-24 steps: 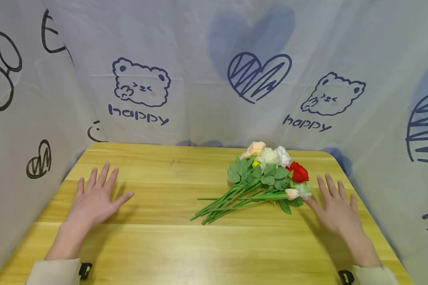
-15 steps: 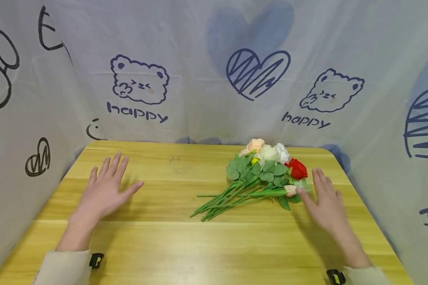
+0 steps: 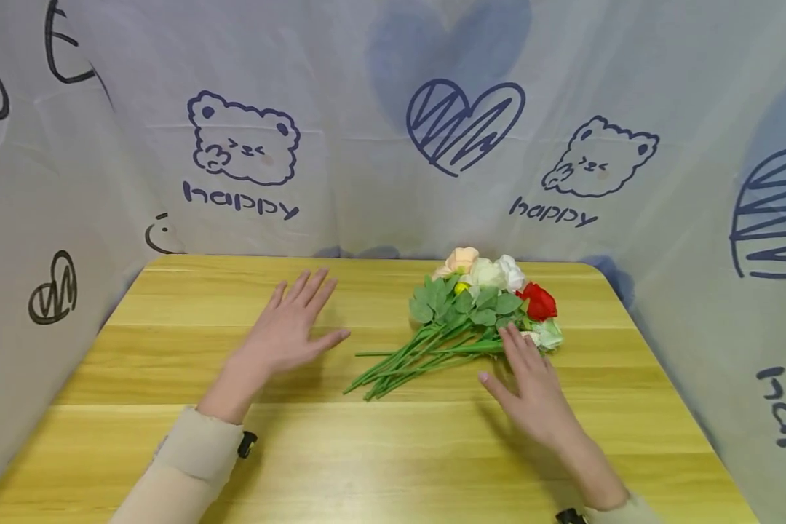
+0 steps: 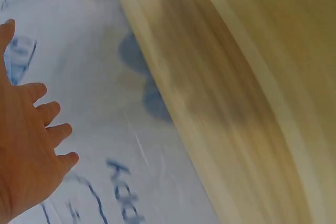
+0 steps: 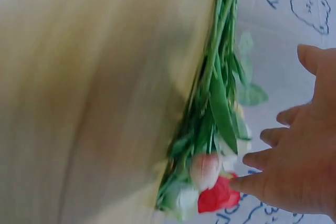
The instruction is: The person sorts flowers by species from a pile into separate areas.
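A bunch of flowers (image 3: 461,320) lies on the table, blooms toward the back right and green stems (image 3: 393,371) pointing front left. Among its blooms are a red rose (image 3: 538,301), white and peach flowers, and a pale pink tulip (image 5: 205,170) seen in the right wrist view. My left hand (image 3: 284,331) hovers left of the stems with fingers spread, holding nothing. Over the near right side of the bunch is my right hand (image 3: 533,397), fingers extended and overlapping the lower blooms in the head view; it grips nothing. The tulip is mostly hidden there behind its fingers.
The wooden table (image 3: 367,451) reaches back to a white cloth backdrop (image 3: 354,167) with drawn bears, hearts and writing. More of this cloth hangs along the left and right sides of the table.
Both hands have moved inward: the left hand to the right toward the stems, the right hand to the left over the flowers. The flowers have stayed in place while the head view shifted slightly.
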{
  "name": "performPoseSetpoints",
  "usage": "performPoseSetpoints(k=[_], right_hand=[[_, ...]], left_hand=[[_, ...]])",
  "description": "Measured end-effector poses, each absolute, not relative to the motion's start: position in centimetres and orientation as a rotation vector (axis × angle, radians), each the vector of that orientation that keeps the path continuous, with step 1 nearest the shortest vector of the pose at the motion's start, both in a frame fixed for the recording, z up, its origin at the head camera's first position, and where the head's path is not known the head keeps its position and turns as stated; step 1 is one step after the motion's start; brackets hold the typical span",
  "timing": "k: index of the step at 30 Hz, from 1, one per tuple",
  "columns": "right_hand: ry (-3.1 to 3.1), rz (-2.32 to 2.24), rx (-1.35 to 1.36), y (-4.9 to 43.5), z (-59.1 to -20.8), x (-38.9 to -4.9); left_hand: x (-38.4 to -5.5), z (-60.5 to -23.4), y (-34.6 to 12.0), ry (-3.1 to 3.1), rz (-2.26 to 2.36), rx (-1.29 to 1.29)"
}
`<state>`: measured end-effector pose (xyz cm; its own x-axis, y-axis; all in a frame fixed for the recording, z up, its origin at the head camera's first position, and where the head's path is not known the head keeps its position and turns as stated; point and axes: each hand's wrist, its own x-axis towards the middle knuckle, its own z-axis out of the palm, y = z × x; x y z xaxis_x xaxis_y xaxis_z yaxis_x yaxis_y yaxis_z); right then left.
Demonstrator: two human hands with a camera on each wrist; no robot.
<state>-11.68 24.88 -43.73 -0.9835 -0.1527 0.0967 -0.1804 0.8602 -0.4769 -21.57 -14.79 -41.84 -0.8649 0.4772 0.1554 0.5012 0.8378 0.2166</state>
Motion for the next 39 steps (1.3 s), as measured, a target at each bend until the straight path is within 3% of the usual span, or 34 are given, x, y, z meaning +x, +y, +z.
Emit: performPoseSetpoints(k=[9, 18, 34, 39], right_hand=[[-3.099, 0.627, 0.438, 21.9, -44.5, -11.6], [-3.199, 0.461, 0.479, 20.0, -45.0, -14.1], [-3.355, 0.545, 0.46, 21.7, -45.4, -15.1], [-3.315, 0.661, 0.414, 23.6, -45.4, -15.1]], left_hand=[[-23.1, -43.2, -9.1, -2.899, -0.171, -1.125], [-24.8, -45.0, -6.4, -2.818, 0.034, -1.445], [-24.3, -46.7, -3.0, -2.791, 0.416, -1.538], [-23.0, -46.3, -1.0, -2.835, 0.318, -1.612]])
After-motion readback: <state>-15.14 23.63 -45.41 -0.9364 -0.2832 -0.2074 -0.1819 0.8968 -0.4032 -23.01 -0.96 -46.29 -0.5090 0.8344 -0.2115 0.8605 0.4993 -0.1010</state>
